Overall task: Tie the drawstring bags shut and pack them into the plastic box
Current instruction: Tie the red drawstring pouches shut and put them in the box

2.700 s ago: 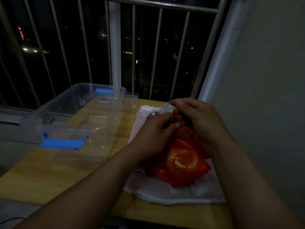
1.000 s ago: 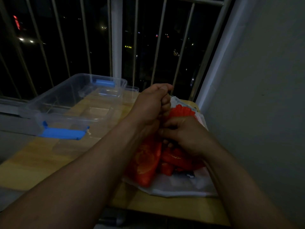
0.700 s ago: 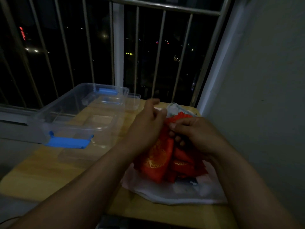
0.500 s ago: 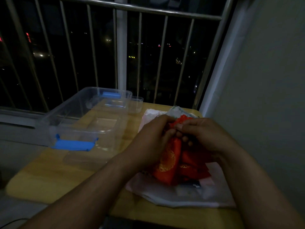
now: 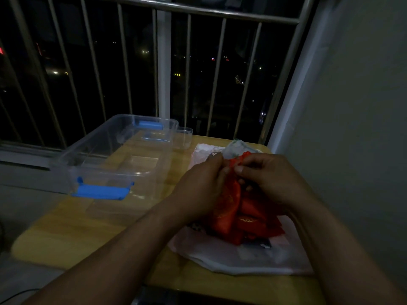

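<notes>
Both my hands [image 5: 233, 181] pinch the soft red-and-gold fabric drawstring bag's [image 5: 228, 208] neck — floppy, light, so grab the cord.

The box [image 5: 105, 150] at the table's left edge is clear, glossy plastic with matt blue clips [image 5: 101, 191]. The table [image 5: 66, 227] is smooth pale wood. The red bags [image 5: 226, 208] are satiny cloth with gold print. The railing [image 5: 189, 11] is dull metal.

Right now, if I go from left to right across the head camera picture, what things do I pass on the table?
plastic box → left hand → red bag, pinched at its top by both hands → right hand
</notes>
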